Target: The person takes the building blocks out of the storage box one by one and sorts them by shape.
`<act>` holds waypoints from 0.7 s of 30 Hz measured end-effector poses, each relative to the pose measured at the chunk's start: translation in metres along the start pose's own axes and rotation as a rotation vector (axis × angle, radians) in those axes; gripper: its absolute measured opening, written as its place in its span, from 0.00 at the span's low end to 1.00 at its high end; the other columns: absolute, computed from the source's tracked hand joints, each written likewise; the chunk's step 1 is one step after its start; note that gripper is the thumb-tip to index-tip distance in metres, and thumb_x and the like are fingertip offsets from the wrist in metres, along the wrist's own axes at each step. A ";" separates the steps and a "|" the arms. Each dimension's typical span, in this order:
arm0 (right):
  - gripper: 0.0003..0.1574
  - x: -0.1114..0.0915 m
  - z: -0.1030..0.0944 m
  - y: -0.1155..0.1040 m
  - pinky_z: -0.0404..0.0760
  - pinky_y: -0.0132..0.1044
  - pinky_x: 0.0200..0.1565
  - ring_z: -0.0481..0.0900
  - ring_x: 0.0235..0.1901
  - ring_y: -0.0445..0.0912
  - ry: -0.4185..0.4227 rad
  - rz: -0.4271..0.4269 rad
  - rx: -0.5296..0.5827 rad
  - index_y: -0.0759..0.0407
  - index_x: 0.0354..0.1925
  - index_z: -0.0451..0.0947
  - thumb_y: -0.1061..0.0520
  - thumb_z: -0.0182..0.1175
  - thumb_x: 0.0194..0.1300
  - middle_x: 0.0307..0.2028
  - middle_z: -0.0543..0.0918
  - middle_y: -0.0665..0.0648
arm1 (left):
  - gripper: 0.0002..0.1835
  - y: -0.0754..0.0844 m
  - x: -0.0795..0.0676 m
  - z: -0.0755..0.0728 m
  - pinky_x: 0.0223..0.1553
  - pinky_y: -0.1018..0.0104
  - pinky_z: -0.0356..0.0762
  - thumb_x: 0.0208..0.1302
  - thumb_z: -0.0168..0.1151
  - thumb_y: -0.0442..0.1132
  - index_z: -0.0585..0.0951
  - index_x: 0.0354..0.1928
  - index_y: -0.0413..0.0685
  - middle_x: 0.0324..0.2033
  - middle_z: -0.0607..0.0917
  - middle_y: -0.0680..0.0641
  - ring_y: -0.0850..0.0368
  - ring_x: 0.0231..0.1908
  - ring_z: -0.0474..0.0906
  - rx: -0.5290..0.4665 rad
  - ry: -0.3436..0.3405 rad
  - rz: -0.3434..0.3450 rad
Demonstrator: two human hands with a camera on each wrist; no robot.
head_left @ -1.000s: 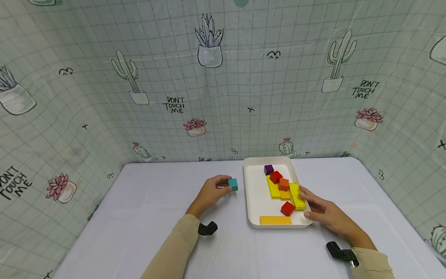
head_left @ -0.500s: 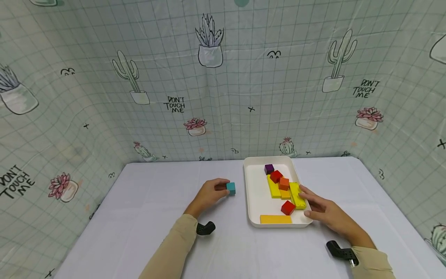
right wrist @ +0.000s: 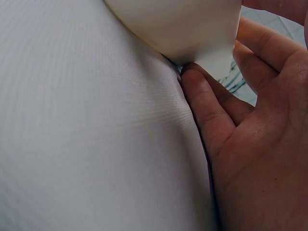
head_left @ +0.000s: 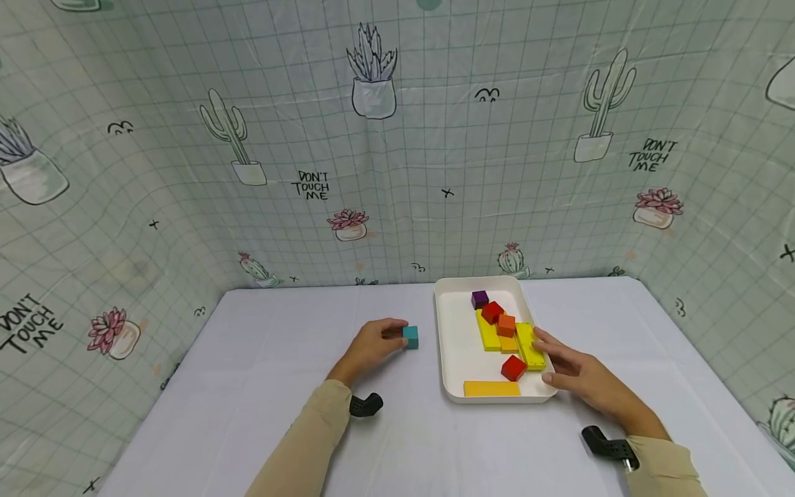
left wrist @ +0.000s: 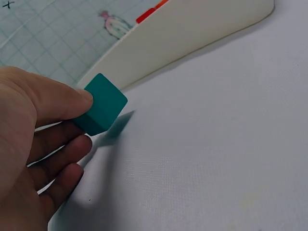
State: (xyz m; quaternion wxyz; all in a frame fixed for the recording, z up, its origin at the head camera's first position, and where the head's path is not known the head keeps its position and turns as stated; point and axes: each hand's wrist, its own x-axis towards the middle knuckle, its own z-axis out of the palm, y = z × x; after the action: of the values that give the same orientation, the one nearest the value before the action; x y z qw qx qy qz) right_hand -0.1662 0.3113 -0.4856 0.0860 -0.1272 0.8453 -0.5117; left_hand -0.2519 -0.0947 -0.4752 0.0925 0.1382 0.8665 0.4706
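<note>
My left hand [head_left: 368, 348] pinches a teal cube [head_left: 410, 337] between thumb and fingers, left of a white tray [head_left: 455, 359]. In the left wrist view the teal cube [left wrist: 103, 106] hangs just over the cloth and casts a shadow beside it. At the tray's right side, my right hand [head_left: 586, 379] rests with its thumb and fingertips at the rim. The right wrist view has the fingers [right wrist: 207, 103] of that hand along the tray's outer wall [right wrist: 178, 29]. Several coloured blocks lie in the tray, including a yellow block [head_left: 531, 347] near the right fingertips.
In the tray are a purple cube [head_left: 480, 299], a red cube [head_left: 493, 313], an orange cube [head_left: 506, 326], another red cube [head_left: 513, 368] and an orange-yellow bar [head_left: 491, 388]. A white cloth [head_left: 279, 324] covers the table. A patterned curtain [head_left: 410, 152] stands behind it.
My left hand has drawn slightly left and towards me with the teal cube, away from the tray. The right hand stays at the tray's rim.
</note>
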 end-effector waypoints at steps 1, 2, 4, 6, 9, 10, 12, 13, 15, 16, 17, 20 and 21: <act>0.39 0.000 0.000 -0.001 0.60 0.16 0.57 0.47 0.74 0.65 0.000 -0.005 -0.002 0.57 0.72 0.68 0.51 0.66 0.67 0.78 0.50 0.59 | 0.20 -0.001 0.000 0.001 0.58 0.52 0.75 0.67 0.66 0.41 0.81 0.60 0.48 0.51 0.85 0.48 0.51 0.53 0.80 0.000 -0.002 -0.002; 0.39 0.000 0.000 -0.001 0.60 0.16 0.57 0.46 0.74 0.65 -0.002 -0.008 0.002 0.57 0.72 0.67 0.52 0.66 0.67 0.78 0.50 0.59 | 0.20 -0.002 0.000 0.001 0.58 0.52 0.75 0.67 0.66 0.41 0.81 0.60 0.47 0.51 0.85 0.48 0.51 0.53 0.80 0.000 -0.003 -0.003; 0.38 0.000 -0.001 -0.002 0.60 0.16 0.57 0.46 0.74 0.65 -0.001 -0.011 0.004 0.57 0.72 0.68 0.52 0.66 0.67 0.78 0.50 0.59 | 0.20 -0.003 0.000 0.003 0.58 0.52 0.75 0.67 0.66 0.40 0.82 0.60 0.47 0.50 0.86 0.48 0.52 0.52 0.81 0.005 -0.001 -0.001; 0.38 0.000 -0.001 -0.002 0.60 0.16 0.57 0.48 0.76 0.58 0.002 -0.004 0.000 0.57 0.72 0.68 0.51 0.66 0.67 0.78 0.50 0.58 | 0.20 -0.003 0.000 0.004 0.57 0.52 0.76 0.67 0.66 0.40 0.81 0.60 0.47 0.50 0.86 0.48 0.51 0.52 0.81 0.013 0.002 0.009; 0.38 0.000 -0.001 0.001 0.59 0.16 0.57 0.50 0.74 0.33 0.005 0.001 -0.007 0.56 0.72 0.68 0.50 0.66 0.68 0.78 0.49 0.57 | 0.19 -0.004 0.000 0.004 0.57 0.52 0.76 0.67 0.66 0.40 0.81 0.60 0.47 0.50 0.85 0.48 0.51 0.52 0.80 0.023 0.000 0.020; 0.38 0.000 0.000 0.003 0.59 0.16 0.57 0.51 0.70 0.26 0.006 0.003 -0.010 0.56 0.72 0.68 0.50 0.66 0.68 0.78 0.49 0.57 | 0.19 -0.004 0.000 0.004 0.57 0.53 0.76 0.67 0.65 0.40 0.81 0.60 0.48 0.50 0.85 0.48 0.52 0.52 0.80 0.025 -0.003 0.018; 0.38 0.001 0.000 0.005 0.60 0.16 0.57 0.50 0.62 0.15 0.007 0.005 -0.010 0.55 0.72 0.68 0.49 0.66 0.67 0.78 0.49 0.56 | 0.19 -0.004 0.000 0.003 0.57 0.53 0.76 0.68 0.65 0.40 0.81 0.60 0.48 0.50 0.85 0.48 0.52 0.52 0.80 0.032 -0.012 0.018; 0.38 0.001 0.000 0.005 0.60 0.16 0.57 0.50 0.62 0.14 0.005 0.002 -0.005 0.55 0.72 0.68 0.49 0.66 0.68 0.78 0.49 0.57 | 0.19 -0.004 -0.001 0.002 0.57 0.53 0.76 0.68 0.65 0.40 0.81 0.60 0.49 0.50 0.85 0.49 0.52 0.52 0.80 0.034 -0.016 0.012; 0.38 0.001 0.001 0.005 0.60 0.16 0.57 0.51 0.61 0.14 0.002 0.001 0.004 0.55 0.72 0.68 0.49 0.66 0.68 0.79 0.49 0.57 | 0.19 -0.003 -0.001 0.000 0.57 0.54 0.76 0.68 0.66 0.41 0.81 0.60 0.50 0.50 0.85 0.49 0.53 0.52 0.80 0.039 -0.023 0.001; 0.38 0.001 0.001 0.005 0.60 0.16 0.57 0.51 0.61 0.14 0.002 0.000 0.011 0.56 0.72 0.68 0.50 0.66 0.68 0.79 0.49 0.57 | 0.19 -0.003 -0.001 -0.001 0.57 0.53 0.76 0.68 0.66 0.41 0.81 0.59 0.50 0.50 0.85 0.50 0.53 0.52 0.80 0.039 -0.027 0.000; 0.38 0.001 0.001 0.005 0.60 0.16 0.57 0.51 0.62 0.14 0.001 -0.003 0.016 0.56 0.72 0.68 0.50 0.66 0.67 0.79 0.49 0.57 | 0.19 -0.003 -0.001 -0.002 0.57 0.53 0.75 0.68 0.66 0.41 0.81 0.59 0.50 0.50 0.85 0.50 0.53 0.52 0.80 0.040 -0.031 -0.001; 0.38 0.001 0.001 0.005 0.60 0.16 0.57 0.51 0.62 0.14 -0.001 -0.010 0.024 0.56 0.72 0.68 0.51 0.66 0.68 0.79 0.49 0.57 | 0.19 -0.004 0.000 -0.003 0.58 0.53 0.75 0.67 0.65 0.41 0.82 0.59 0.51 0.50 0.85 0.50 0.53 0.52 0.80 0.037 -0.037 -0.002; 0.38 0.001 0.000 0.005 0.60 0.16 0.57 0.51 0.62 0.14 -0.002 -0.012 0.024 0.56 0.72 0.68 0.51 0.66 0.68 0.79 0.49 0.57 | 0.19 -0.004 0.000 -0.004 0.58 0.53 0.75 0.67 0.65 0.41 0.82 0.59 0.50 0.51 0.85 0.50 0.53 0.52 0.80 0.035 -0.038 -0.001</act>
State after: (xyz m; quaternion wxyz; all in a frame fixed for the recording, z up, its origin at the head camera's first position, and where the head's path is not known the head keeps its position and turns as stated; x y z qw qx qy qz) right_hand -0.1682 0.3128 -0.4903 0.0856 -0.1316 0.8381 -0.5224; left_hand -0.2532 -0.0996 -0.4763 0.1069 0.1485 0.8727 0.4526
